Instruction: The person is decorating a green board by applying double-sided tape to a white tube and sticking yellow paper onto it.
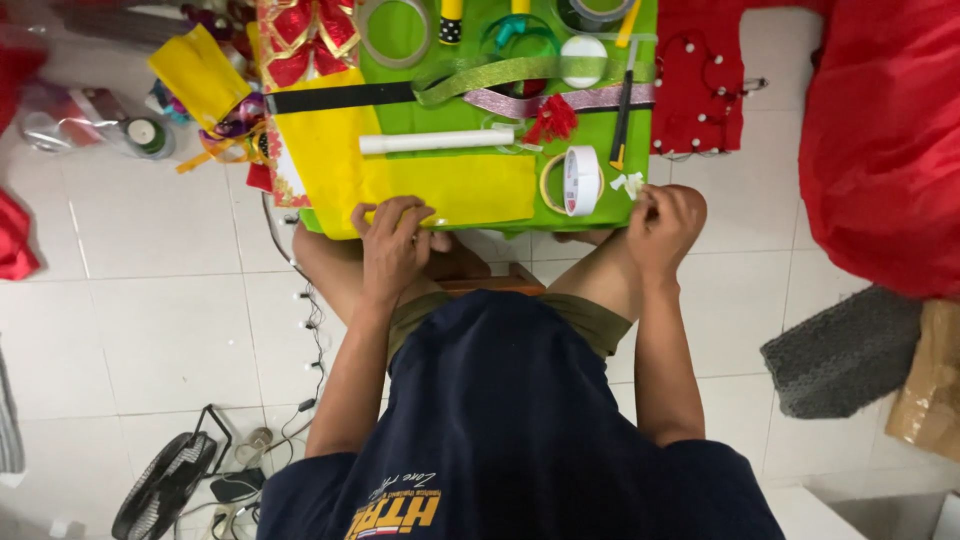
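A: Head view — left hand (393, 240) lies flat, fingers spread, pinning the yellow paper (420, 185) at the near edge of the green board (590, 140).
B: Right hand (665, 225)?
A: Pinched shut on a white tape scrap (630, 184), beside the tape roll (578, 181).
B: Tip?
A: Probably keep the paper pressed while sticking, so it can't slide.

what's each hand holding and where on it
Left hand presses on the near edge of the yellow paper sheet. Right hand pinches a small white scrap of tape by its end.
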